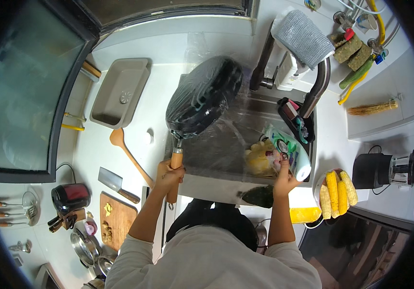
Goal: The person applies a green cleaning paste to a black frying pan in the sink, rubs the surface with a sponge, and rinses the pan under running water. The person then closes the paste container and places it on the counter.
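Note:
My left hand (169, 176) is closed around the wooden handle (177, 159) of a dark wok (203, 97). Clear plastic film appears to cover the wok, which is tilted over the left part of the sink (210, 155). My right hand (285, 178) holds a green-and-white printed container (293, 150), possibly a bottle, over the sink's right side. Just left of it lies a clear plastic bag (261, 159) with yellowish and pink contents that I cannot identify. A dark, pointed object (259, 197) sits at the front edge, near my right wrist.
A dark faucet (317, 88) rises behind a black caddy (297, 119). Corn cobs (337, 195) lie in a bowl on the right, beside a blender (376, 170). Leftward are a beige basin (120, 92), wooden spoon (129, 153), cleaver (115, 182) and cutting board (120, 216).

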Motion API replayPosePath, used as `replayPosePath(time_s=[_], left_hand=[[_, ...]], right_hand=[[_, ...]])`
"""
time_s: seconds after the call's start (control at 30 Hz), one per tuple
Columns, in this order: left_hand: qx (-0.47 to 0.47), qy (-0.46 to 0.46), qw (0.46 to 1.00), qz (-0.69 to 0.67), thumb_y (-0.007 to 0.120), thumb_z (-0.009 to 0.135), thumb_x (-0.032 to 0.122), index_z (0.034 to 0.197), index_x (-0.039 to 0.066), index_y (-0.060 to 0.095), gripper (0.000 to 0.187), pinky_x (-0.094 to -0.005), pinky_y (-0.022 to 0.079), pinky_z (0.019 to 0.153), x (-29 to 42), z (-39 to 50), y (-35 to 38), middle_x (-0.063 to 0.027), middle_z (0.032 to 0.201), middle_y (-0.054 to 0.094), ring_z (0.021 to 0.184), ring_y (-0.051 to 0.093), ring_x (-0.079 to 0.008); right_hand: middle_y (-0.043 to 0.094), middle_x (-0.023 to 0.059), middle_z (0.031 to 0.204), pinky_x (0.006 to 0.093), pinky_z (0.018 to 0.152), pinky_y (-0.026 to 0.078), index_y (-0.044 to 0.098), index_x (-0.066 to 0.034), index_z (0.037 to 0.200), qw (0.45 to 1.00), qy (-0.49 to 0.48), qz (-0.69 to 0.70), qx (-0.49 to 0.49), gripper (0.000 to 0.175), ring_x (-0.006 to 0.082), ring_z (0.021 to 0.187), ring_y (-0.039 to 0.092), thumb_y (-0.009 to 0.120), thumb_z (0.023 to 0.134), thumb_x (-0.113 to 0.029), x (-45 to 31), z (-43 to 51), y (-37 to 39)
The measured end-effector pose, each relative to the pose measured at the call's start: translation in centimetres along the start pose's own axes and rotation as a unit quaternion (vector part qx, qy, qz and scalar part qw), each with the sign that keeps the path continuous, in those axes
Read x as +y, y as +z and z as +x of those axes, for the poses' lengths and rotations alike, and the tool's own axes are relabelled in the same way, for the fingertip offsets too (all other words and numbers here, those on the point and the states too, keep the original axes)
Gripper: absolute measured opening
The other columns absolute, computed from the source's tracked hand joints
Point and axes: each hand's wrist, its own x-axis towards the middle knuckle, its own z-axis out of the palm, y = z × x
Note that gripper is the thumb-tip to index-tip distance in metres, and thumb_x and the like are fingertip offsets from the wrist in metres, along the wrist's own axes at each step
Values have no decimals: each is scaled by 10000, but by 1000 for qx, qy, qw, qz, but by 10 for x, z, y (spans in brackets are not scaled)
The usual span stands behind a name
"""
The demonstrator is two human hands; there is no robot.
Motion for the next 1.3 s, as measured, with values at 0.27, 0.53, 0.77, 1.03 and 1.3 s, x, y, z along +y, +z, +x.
replayPosePath(time_s=[0.27,0.53,0.77,1.03,1.3], left_hand=[[45,11,992,115,656,685,103,758,-30,578,170,-284,457,485,-37,29,14,-74,605,578,525,577,-133],[85,49,948,303,688,627,230,805,-19,610,317,-377,478,570,-64,43,26,-175,648,618,601,633,-310],[146,34,929,339,687,644,271,833,12,623,326,-439,483,613,-80,54,46,-186,689,632,671,637,-352],[199,179,854,447,707,679,319,871,68,656,320,-443,478,718,-97,60,50,-118,758,613,806,592,-317],[236,160,886,365,741,666,306,928,60,669,366,-423,434,804,-84,43,41,-109,951,555,921,537,-316]], right_hand=[[544,181,1178,356,943,430,435,80,1247,999,7,-43,6,436,255,1073,559,603,854,-2,14,-9,-19],[608,110,1008,240,713,508,503,25,1154,975,174,118,70,326,150,810,609,623,863,-59,0,4,8],[605,47,858,242,639,510,558,-34,1040,893,331,274,133,210,127,703,586,646,854,-77,30,20,15],[614,77,888,230,642,511,555,2,1043,869,386,301,68,221,132,742,586,639,873,-111,47,13,19],[609,49,839,242,630,529,573,-10,991,867,412,281,0,196,126,715,586,663,859,-124,36,-2,57]])
